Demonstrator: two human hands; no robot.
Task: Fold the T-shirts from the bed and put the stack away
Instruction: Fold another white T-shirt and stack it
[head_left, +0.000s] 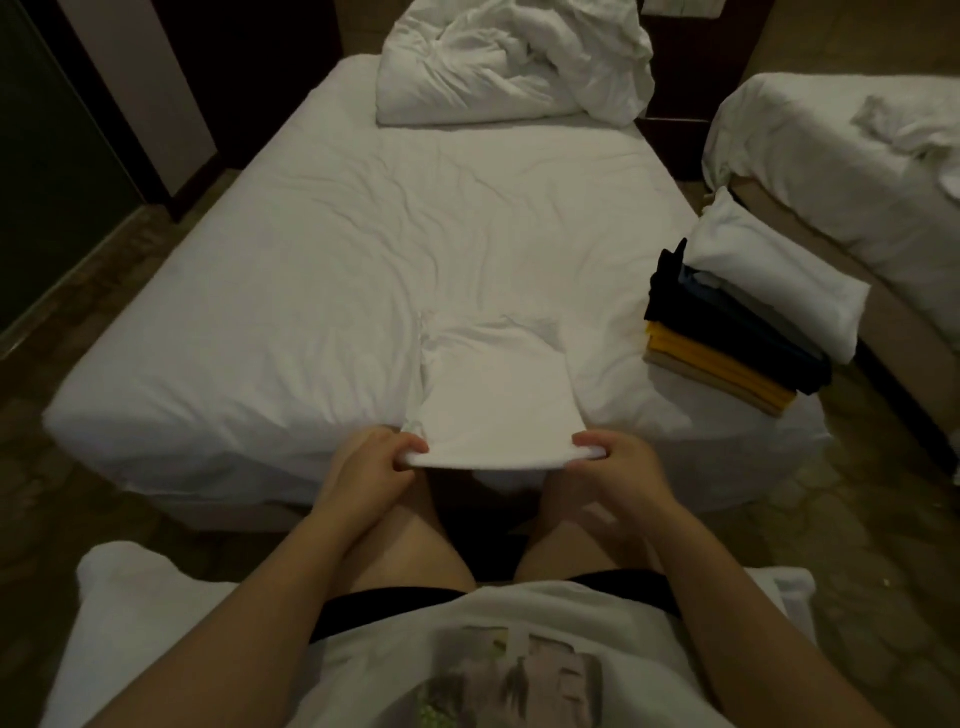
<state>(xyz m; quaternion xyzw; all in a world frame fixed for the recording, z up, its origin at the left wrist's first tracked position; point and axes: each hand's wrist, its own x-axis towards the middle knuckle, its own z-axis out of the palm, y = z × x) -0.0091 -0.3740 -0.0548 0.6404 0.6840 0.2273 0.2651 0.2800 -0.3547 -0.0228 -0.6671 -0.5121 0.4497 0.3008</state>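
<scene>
Head view: white cotton T-shirt (493, 395), already narrowed into a long folded strip, lies on the near-middle part of the white-sheeted bed (311, 249), its far end flat on the sheet and its near end lifted just past the bed's near edge. Left hand (376, 462) pinches the shirt's near-left corner, thumb on top, fingers curled under the fabric. Right hand (610, 460) pinches the near-right corner the same way, thumb over, fingers clenched on the hem. Both forearms bare, reaching from the bottom of the view toward the bed. Stack of folded T-shirts (727, 358), tan at the bottom, then mustard yellow, then black and dark blue layers, sits on the bed's near-right corner, well apart from the held shirt. White soft folded bundle (774, 280) rests on top of the stack; pillow or garment, cannot tell. Crumpled white duvet (514, 62) heaped at the bed's far end. Second white-sheeted bed (831, 156) stands to the right of the bed, narrow gap between. Brown patterned floor (862, 525) around the bed's near side. Person's white printed shirt (519, 670) and black shorts (395, 605) fill the bottom of the view, bare knees close to the bed's near edge.
</scene>
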